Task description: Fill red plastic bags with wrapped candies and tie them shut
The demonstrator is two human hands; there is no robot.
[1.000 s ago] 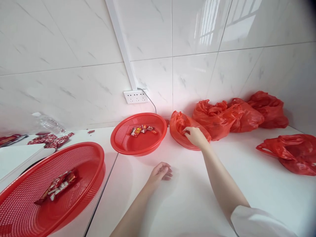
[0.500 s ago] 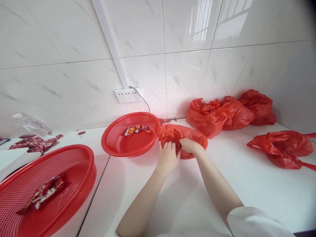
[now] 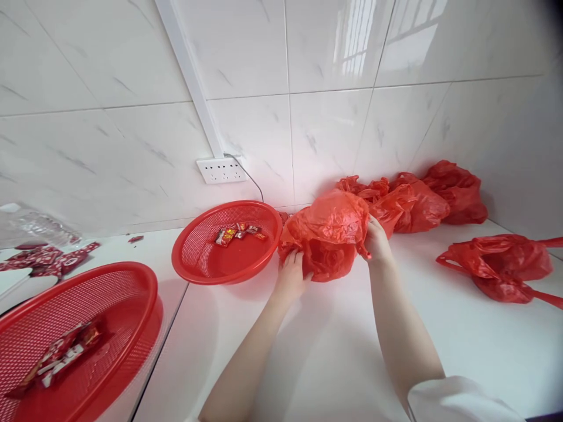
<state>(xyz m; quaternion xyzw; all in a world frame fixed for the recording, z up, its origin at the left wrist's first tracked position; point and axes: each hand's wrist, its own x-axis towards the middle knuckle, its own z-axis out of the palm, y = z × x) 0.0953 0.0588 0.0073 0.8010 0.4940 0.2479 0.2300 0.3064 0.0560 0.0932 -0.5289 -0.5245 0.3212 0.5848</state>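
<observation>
A red plastic bag (image 3: 329, 220) is puffed up on the white table, its mouth facing me. My left hand (image 3: 291, 276) is closed on the bag's lower left edge. Higher up on the opposite side, my right hand (image 3: 377, 239) grips the bag's right edge, with the fingertips partly behind the plastic. What lies inside the bag cannot be made out. Close by on the left stands a round red basket (image 3: 189, 266) with several small wrapped snack packets (image 3: 226, 236) in it.
Several filled red bags (image 3: 424, 205) line the wall behind and right. Another red bag (image 3: 505, 266) lies at the far right. A larger red basket (image 3: 145, 281) holding wrapped packets (image 3: 65, 354) is at lower left. A power strip (image 3: 221, 170) and a clear bottle (image 3: 39, 225) are behind.
My right hand has come out of the bag and moved right to its edge. The bag has been lifted and spread taller. My left hand stays at its left edge.
</observation>
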